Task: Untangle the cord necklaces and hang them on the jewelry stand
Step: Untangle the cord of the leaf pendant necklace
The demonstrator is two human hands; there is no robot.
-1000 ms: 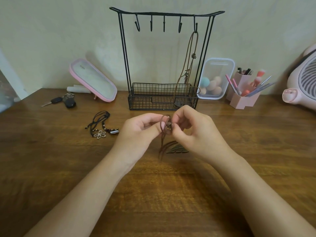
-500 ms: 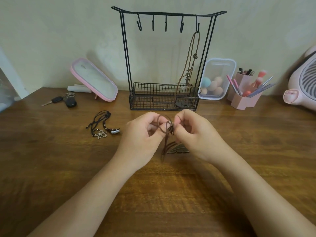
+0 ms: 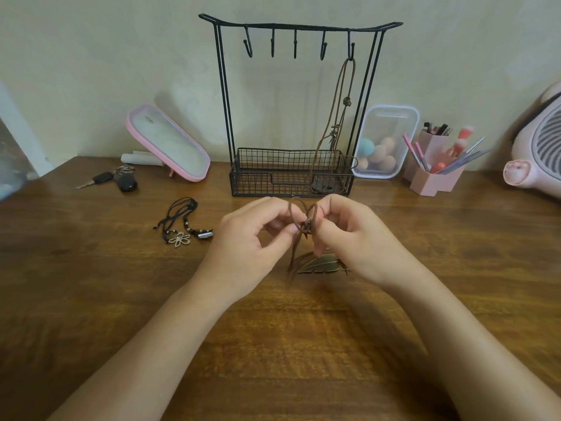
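Note:
My left hand (image 3: 246,247) and my right hand (image 3: 355,238) both pinch a knotted brown cord necklace (image 3: 303,221) just above the table. Its cords trail down to a bronze leaf pendant (image 3: 318,264) lying on the wood. A black wire jewelry stand (image 3: 291,25) rises behind my hands, and another brown cord necklace (image 3: 344,104) hangs from its rightmost hook into the basket. A black cord necklace with a flower pendant (image 3: 182,226) lies bunched on the table to the left.
A pink-rimmed mirror (image 3: 168,141) leans on the wall at back left, with car keys (image 3: 118,179) in front. A clear box of sponges (image 3: 384,141), a pink brush holder (image 3: 434,174) and a pink fan (image 3: 540,153) stand at the right.
Both hands have shifted a little on the knot and the cord loop above it has opened wider. Everything else stays where it was.

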